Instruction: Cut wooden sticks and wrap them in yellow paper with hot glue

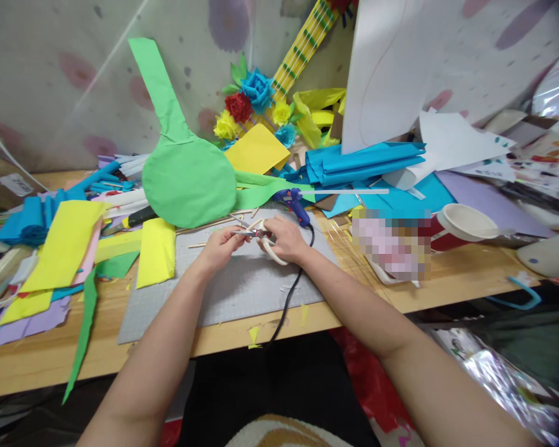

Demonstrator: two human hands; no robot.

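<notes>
Over the grey cutting mat point(256, 292), my right hand point(286, 239) is closed around the white-handled scissors point(274, 254). Their blades point left, toward my left hand point(221, 249). That hand is closed in a pinch right at the blades; what it pinches is too small to make out. Thin wooden sticks point(196, 246) show close by on the mat. Just behind my right hand lies a blue hot glue gun point(295, 205) with a clear glue stick in its back. A round green paper-covered shape with a long neck point(189, 180) leans behind my left hand.
Yellow folded paper point(156, 251) and a green strip point(86, 329) lie left. Blue crepe paper point(363, 162) is piled behind, near a flower-decorated yellow guitar shape point(256, 112). A paper cup point(463, 226) stands right. The glue gun's black cord point(291, 298) crosses the mat and front edge.
</notes>
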